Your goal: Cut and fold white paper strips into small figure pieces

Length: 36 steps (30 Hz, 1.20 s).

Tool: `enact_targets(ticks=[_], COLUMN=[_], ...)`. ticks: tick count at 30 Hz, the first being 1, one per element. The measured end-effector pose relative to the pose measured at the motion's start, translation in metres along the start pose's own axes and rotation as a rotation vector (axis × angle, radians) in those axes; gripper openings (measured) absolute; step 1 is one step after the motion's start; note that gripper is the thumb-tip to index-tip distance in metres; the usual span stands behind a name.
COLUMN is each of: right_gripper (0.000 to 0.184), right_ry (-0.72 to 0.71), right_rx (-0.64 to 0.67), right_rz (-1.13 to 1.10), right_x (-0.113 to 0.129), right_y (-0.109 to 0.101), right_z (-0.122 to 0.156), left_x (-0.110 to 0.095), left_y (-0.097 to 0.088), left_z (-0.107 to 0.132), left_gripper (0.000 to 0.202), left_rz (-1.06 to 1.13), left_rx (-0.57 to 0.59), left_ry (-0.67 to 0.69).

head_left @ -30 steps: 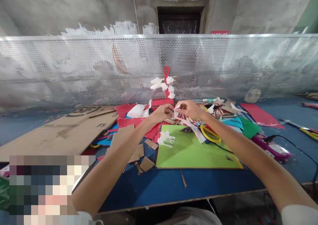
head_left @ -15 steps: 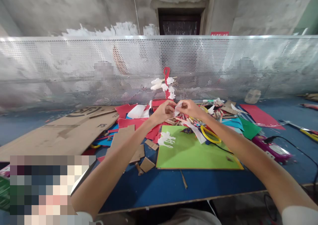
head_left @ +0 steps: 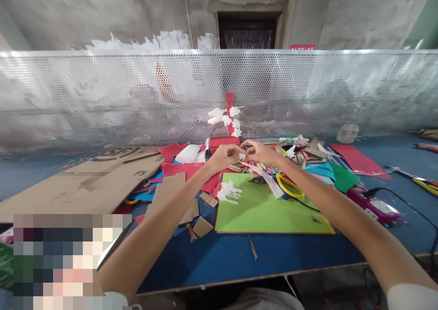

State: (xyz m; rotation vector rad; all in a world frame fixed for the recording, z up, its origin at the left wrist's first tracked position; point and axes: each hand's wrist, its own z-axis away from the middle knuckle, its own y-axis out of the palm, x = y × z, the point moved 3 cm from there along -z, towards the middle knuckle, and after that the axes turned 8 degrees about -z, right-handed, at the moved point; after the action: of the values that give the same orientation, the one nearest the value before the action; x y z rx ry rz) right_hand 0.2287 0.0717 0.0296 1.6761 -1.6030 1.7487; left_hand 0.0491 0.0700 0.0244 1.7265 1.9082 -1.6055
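Both hands meet above the far edge of a green sheet (head_left: pixel 267 209). My left hand (head_left: pixel 226 155) is closed, its fingertips pinching a small piece of white paper (head_left: pixel 242 156). From the other side, my right hand (head_left: pixel 259 152) grips the same piece, which the fingers mostly cover. On the green sheet lies a white cut-out with wavy strips (head_left: pixel 228 192). A white paper strip (head_left: pixel 273 185) and yellow-handled scissors (head_left: pixel 290 186) rest near my right forearm. Behind the hands stands a red upright piece (head_left: pixel 230 101) bearing several white paper flowers (head_left: pixel 235 123).
Flattened cardboard (head_left: pixel 82 182) covers the left side, with cardboard scraps (head_left: pixel 203 227) nearer. Red paper (head_left: pixel 181 169) and sticks lie heaped mid-table. At right are a purple power strip (head_left: pixel 374 206) with a black cord and a red sheet (head_left: pixel 359 159). A perforated metal screen (head_left: pixel 102 100) borders the back.
My fingers have drawn closer together around the white paper, so less of it shows. My right hand has shifted slightly downward; the things on the table stay put.
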Motion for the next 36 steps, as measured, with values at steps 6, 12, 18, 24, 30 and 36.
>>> enact_targets(ticks=[6,12,18,24,30,36], right_gripper=[0.062,0.043,0.032,0.024,0.022,0.021], right_ry=[0.002,-0.114,-0.06,-0.07,-0.109,-0.097], right_rx=[0.104,0.016,-0.073,-0.106,-0.095,-0.099], right_rz=[0.042,-0.079,-0.198,-0.145,-0.121,-0.132], right_x=[-0.003,0.013,0.009,0.011,0.01,0.015], right_y=[0.006,0.011,0.013,0.009,0.007,0.008], right_z=[0.0,-0.002,-0.004,-0.004,-0.005,-0.002], left_x=[0.0,0.001,-0.003,0.003,0.008,0.012], left_y=[-0.005,-0.007,-0.008,-0.009,-0.008,-0.008], left_z=[-0.004,-0.002,-0.002,-0.005,-0.006,-0.006], left_gripper=[0.013,0.019,0.024,0.028,0.022,0.01], left_rz=[0.015,0.186,0.165,0.047,-0.018,0.003], left_rx=[-0.123,-0.153,-0.174,-0.166,-0.15,-0.158], left_ry=[-0.03,-0.132,-0.089,-0.05,-0.069,-0.071])
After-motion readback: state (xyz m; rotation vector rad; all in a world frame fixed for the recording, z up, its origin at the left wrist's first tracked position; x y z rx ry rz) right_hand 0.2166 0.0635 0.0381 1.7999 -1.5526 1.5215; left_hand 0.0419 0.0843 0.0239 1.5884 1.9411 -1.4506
